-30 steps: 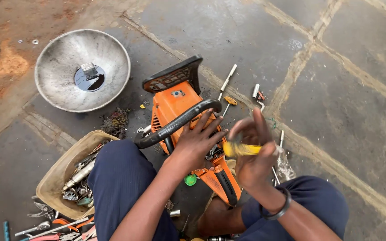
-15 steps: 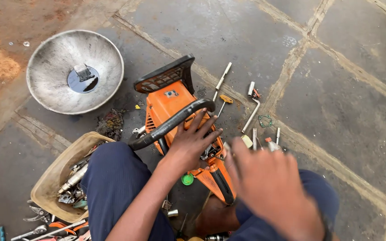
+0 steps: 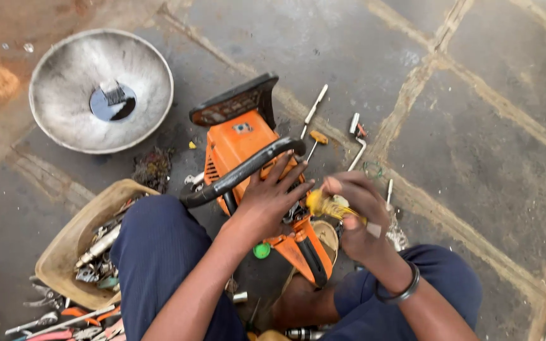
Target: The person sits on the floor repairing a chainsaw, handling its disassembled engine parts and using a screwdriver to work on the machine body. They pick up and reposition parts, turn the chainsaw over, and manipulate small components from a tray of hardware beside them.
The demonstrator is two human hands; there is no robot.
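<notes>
A: Head view, hands?
B: Left hand (image 3: 272, 201) is laid flat, fingers spread, on the orange chainsaw body (image 3: 248, 151); nothing is gripped. The black wrap handle (image 3: 241, 172) is seen just past the fingertips. Right hand (image 3: 356, 215) is closed round a yellow-handled tool (image 3: 325, 205), held just beside the left hand, over the saw's near end. Tool tip is hidden; type cannot be told.

A: Saw position?
B: Set on the stone floor (image 3: 475, 126) between the knees, under the left hand, black rear cover (image 3: 235, 101) pointed away from the person. A green cap (image 3: 261, 251) is seen below the left wrist.

A: Around the hands?
B: Beyond the right hand: a white-handled tool (image 3: 314, 106), an orange-handled screwdriver (image 3: 316, 140) and an L-shaped socket wrench (image 3: 356, 142), all on the floor, apart from the saw. Far left of the left hand: a metal bowl (image 3: 64, 88) with dark liquid pooled in it. Near the left knee: a tan tray (image 3: 71, 240) packed with metal parts; loose pliers (image 3: 64, 319) lie beside it.
</notes>
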